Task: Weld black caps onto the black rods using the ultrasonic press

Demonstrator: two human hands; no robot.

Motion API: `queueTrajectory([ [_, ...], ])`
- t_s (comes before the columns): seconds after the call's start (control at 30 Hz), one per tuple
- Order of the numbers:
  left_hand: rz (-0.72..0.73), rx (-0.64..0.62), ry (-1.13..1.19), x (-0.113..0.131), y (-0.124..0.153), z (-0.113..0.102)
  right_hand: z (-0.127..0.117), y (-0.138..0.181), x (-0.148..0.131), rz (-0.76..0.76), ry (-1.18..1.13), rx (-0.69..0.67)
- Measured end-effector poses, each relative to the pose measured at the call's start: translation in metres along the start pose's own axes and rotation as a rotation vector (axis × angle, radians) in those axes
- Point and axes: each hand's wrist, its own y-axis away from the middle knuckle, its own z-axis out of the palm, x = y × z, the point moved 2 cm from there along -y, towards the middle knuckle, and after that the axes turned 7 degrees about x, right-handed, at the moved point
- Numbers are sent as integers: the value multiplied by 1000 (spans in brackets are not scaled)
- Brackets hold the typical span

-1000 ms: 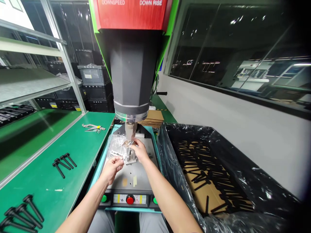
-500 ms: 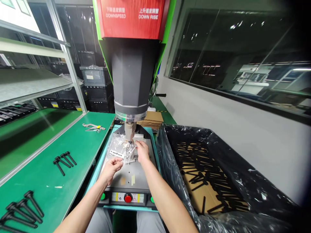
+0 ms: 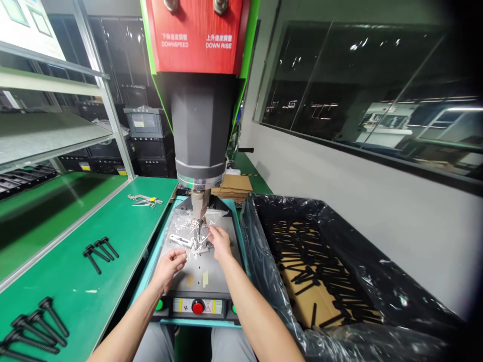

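A press machine with a red panel and a dark grey head point(image 3: 196, 120) stands over a grey base plate point(image 3: 206, 269). Under its metal horn point(image 3: 198, 203) sits a small fixture with a crumpled clear plastic bag point(image 3: 184, 229) beside it. My right hand point(image 3: 220, 242) reaches to the fixture, its fingertips pinched at the edge of the plastic. Just left of it, my left hand point(image 3: 170, 264) hovers over the plate with thumb and forefinger pinched together; whatever they hold is too small to make out.
Black bolts point(image 3: 98, 250) lie on the green bench at left, with more point(image 3: 33, 327) near its front edge and metal tools point(image 3: 145, 200) further back. A box lined with black plastic point(image 3: 339, 281) holds several black parts at right. Red and green buttons point(image 3: 197, 306) front the machine.
Both hands have drawn slightly back toward me and lower on the plate. The view has tilted down a little, showing more of the red panel.
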Motion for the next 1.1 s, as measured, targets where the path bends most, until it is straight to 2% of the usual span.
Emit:
queueTrajectory([
  [0.17,-16,-34,-59,-5,7,-4,-8,6,-1,-50,32,-17],
  [0.3,-29,7,-188,-15,17,-25,-34,18,-2,-116,86,13],
  [0.37,17,69,-263,-22,22,-46,-61,28,-1,-157,127,45],
  [0.43,114,184,-337,-31,25,-73,-95,41,5,-239,238,91],
  [0.5,214,331,-432,-42,27,-99,-133,57,16,-423,512,163],
  [0.57,268,426,-535,-55,27,-120,-169,74,34,-572,758,235],
  [0.63,295,427,-598,-69,26,-133,-197,88,56,-586,907,252],
  [0.7,323,367,-630,-79,24,-138,-215,99,78,-519,968,196],
  [0.83,346,285,-699,-88,21,-143,-231,105,100,-433,1000,118],
  [1.0,409,217,-753,-89,16,-149,-240,99,106,-400,995,108],
  [1.1,443,224,-774,-90,15,-151,-241,99,109,-403,991,130],
])
